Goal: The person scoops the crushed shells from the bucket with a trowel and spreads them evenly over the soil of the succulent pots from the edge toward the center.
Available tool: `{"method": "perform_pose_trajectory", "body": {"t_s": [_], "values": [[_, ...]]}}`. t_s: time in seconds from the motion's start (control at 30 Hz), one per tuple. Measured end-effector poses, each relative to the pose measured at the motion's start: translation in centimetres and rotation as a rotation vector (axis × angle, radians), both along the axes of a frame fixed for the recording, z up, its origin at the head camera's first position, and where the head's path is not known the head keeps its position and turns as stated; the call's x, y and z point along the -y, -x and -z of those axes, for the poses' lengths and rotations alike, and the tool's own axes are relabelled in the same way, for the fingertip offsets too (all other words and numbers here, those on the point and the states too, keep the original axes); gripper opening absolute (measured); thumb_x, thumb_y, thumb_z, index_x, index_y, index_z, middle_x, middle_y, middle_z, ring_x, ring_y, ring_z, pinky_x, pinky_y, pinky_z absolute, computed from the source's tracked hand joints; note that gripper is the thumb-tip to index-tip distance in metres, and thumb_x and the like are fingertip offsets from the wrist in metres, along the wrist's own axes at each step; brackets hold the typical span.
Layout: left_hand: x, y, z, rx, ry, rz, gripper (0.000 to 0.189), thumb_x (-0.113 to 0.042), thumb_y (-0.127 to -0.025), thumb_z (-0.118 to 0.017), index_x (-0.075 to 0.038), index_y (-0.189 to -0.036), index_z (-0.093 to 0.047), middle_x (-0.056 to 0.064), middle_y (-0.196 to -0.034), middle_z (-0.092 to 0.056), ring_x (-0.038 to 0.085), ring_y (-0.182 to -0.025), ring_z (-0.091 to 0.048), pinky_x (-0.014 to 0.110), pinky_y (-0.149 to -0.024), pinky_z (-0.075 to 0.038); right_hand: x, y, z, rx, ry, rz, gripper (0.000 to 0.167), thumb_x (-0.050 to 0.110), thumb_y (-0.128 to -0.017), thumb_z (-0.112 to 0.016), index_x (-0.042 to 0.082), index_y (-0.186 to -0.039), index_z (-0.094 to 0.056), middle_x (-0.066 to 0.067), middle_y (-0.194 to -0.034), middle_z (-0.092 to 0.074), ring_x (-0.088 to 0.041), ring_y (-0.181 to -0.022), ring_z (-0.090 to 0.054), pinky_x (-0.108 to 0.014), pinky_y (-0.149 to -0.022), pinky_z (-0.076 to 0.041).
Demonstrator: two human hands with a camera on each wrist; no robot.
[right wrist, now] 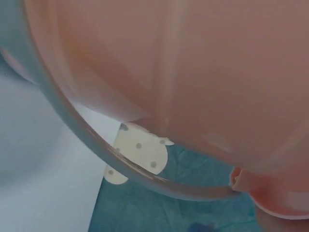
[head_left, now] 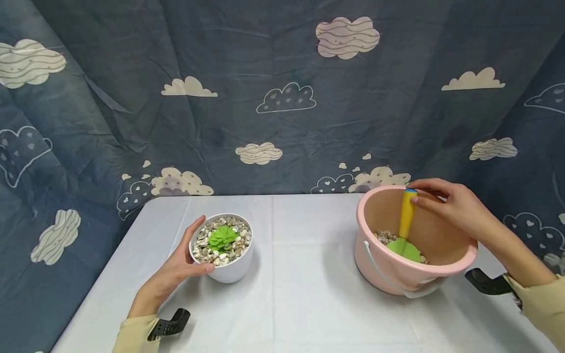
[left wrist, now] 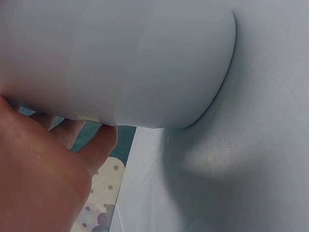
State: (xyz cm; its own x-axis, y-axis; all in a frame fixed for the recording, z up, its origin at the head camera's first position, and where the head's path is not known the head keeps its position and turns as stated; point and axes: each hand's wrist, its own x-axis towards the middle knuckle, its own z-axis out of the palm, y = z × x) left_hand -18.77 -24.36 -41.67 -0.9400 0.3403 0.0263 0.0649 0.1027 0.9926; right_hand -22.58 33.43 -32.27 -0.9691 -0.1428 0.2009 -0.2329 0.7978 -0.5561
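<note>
My left hand (head_left: pixel 174 267) holds the side of a white flower pot (head_left: pixel 230 273), thumb in front and fingers on the far left side. In the pot sits a green succulent (head_left: pixel 222 238) among pale pebbles (head_left: pixel 232 254). The left wrist view shows the pot's smooth wall (left wrist: pixel 120 58) with the fingers (left wrist: pixel 100 145) against it. Over at the right, my right hand (head_left: pixel 450 201) reaches over a pink bucket (head_left: pixel 375 267) and pinches the upper handle of a small trowel (head_left: pixel 407 213). Its green blade rests on pebbles (head_left: pixel 385 236) inside the bucket, partly hidden by the rim.
A white table (head_left: pixel 304 294) bears the pot on the left and the bucket on the right. The bucket's grey carrying handle (head_left: pixel 415 294) hangs down its front. A dark cloth with cloud prints (head_left: pixel 282 127) hangs behind the table.
</note>
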Motion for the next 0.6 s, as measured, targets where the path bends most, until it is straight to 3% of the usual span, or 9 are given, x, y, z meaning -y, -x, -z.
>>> {"method": "perform_pose_trajectory", "body": {"t_s": [0.07,0.3,0.47,0.6], "values": [[0.0,0.0,0.0,0.000,0.005,-0.002,0.106,-0.009,-0.080,-0.078,-0.030,-0.158,-0.010,0.014,-0.161,-0.001,0.038,-0.143,-0.014,0.019,-0.097,-0.037,-0.1,0.1,0.0,0.002,-0.003,-0.009,0.044,0.035,-0.094,-0.067,0.012,-0.131,-0.062,-0.015,-0.124,-0.061,-0.032,-0.110,-0.056,-0.007,-0.073,-0.043],[0.1,0.2,0.0,-0.009,0.009,-0.003,0.106,-0.008,-0.079,-0.079,-0.031,-0.158,-0.011,0.012,-0.162,0.000,0.038,-0.143,-0.013,0.018,-0.097,-0.037,-1.0,1.3,0.4,0.008,0.020,-0.059,0.040,0.029,-0.093,-0.070,0.013,-0.129,-0.064,-0.010,-0.120,-0.062,-0.003,-0.092,-0.056,-0.015,-0.070,-0.051],[0.1,0.2,0.2,-0.013,0.005,0.001,0.107,-0.009,-0.080,-0.079,-0.029,-0.159,-0.010,0.012,-0.162,0.001,0.038,-0.143,-0.013,0.019,-0.097,-0.037,-1.6,2.0,0.8,0.092,0.114,-0.080,0.040,0.027,-0.094,-0.069,0.012,-0.131,-0.062,0.005,-0.112,-0.065,-0.015,-0.088,-0.061,-0.024,-0.070,-0.055],[0.2,0.3,0.2,-0.019,0.005,0.003,0.107,-0.009,-0.080,-0.079,-0.029,-0.159,-0.010,0.012,-0.162,0.001,0.038,-0.143,-0.013,0.019,-0.097,-0.037,-1.7,2.3,1.1,0.118,0.137,-0.098,0.040,0.026,-0.096,-0.066,0.011,-0.133,-0.060,0.012,-0.111,-0.064,-0.014,-0.092,-0.061,-0.023,-0.074,-0.054]]}}
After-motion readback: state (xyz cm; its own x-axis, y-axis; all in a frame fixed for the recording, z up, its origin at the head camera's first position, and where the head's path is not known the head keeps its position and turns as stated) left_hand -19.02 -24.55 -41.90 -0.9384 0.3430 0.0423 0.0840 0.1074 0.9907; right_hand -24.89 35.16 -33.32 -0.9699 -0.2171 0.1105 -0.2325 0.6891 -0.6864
